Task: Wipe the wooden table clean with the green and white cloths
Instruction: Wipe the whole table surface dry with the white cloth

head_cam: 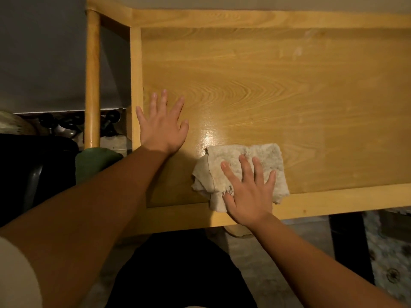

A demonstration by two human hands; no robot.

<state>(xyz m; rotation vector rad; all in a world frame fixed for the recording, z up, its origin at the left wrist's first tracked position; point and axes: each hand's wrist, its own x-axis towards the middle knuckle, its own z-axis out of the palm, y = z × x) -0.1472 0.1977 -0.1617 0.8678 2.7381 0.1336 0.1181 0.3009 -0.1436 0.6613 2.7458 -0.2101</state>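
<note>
Right hand [248, 190] lies flat atop white cloth [242, 161], fingers spread

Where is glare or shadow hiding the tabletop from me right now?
Head view: one bright glare patch on the wooden table just beyond the white cloth; left hand and right hand sharp; frame edges dim and bowed.

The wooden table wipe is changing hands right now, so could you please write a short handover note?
Left hand: flat and bare on the wooden table, fingers spread.
Right hand: palm pressing the white cloth near the front edge.
Green cloth: off the table, by its left end.
Done: a glossy patch beside the white cloth.
Left: pale smudges at the far right; green cloth not in use.
</note>
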